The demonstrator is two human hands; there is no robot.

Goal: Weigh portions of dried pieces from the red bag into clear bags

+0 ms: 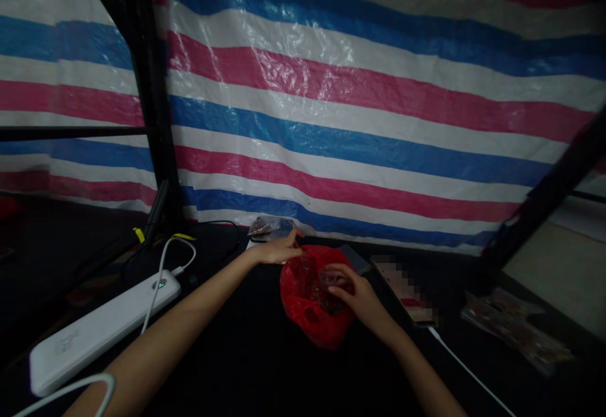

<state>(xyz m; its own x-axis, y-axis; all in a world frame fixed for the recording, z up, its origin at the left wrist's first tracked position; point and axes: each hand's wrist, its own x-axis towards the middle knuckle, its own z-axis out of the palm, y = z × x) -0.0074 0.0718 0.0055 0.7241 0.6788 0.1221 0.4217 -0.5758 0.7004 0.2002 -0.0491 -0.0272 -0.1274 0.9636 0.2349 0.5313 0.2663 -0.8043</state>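
A crumpled red plastic bag sits on the dark table before me, its mouth facing up and small dark bits inside that I cannot make out. At its far left edge lies my left hand, fingers stretched out and apart, touching the plastic. My right hand reaches over the bag's right side with the fingers curled round a small clear cup. Dim light hides what the cup contains.
Behind my left hand lies a clear plastic packet. A white power bank with cables is at the left. Right of the bag lies a phone on a cable, then more clear packets. A striped tarp hangs behind.
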